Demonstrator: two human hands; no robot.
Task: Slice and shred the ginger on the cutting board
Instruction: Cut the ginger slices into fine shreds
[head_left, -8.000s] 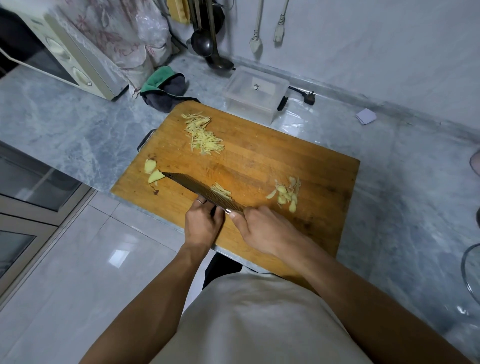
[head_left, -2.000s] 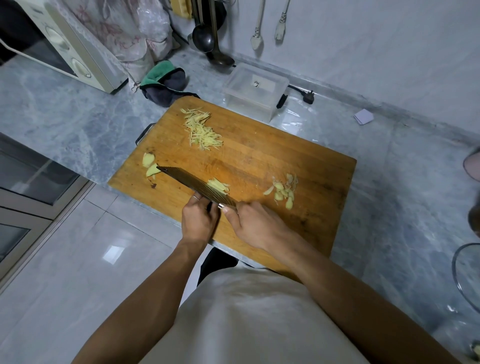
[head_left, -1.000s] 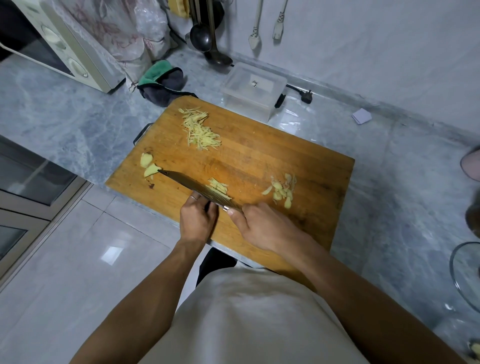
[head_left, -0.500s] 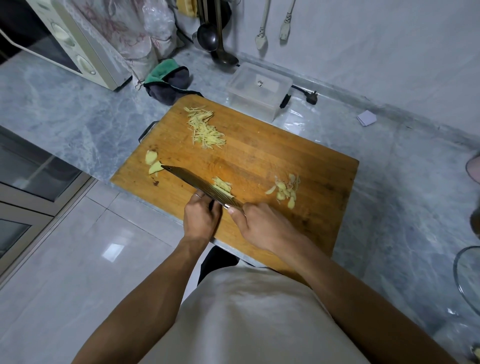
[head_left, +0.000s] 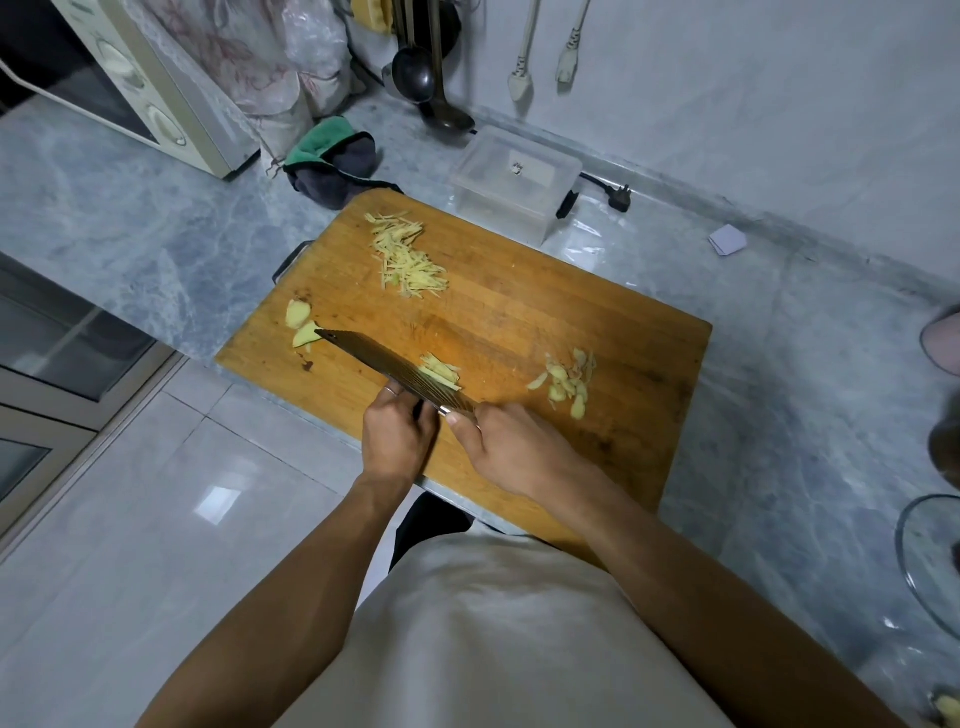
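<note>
Four ginger lots on cutting board (head_left: 519, 312): shreds (head_left: 408, 257) far-left corner, chunks (head_left: 301, 325) left edge, slices (head_left: 566, 382) right-centre, strips (head_left: 441, 371) under knife (head_left: 384, 364); right hand (head_left: 519, 452) grips handle, left hand (head_left: 397, 439) curled beside blade, near edge.

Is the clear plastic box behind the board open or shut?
Shut: the clear plastic box has its flat lid seated on the rim.
</note>
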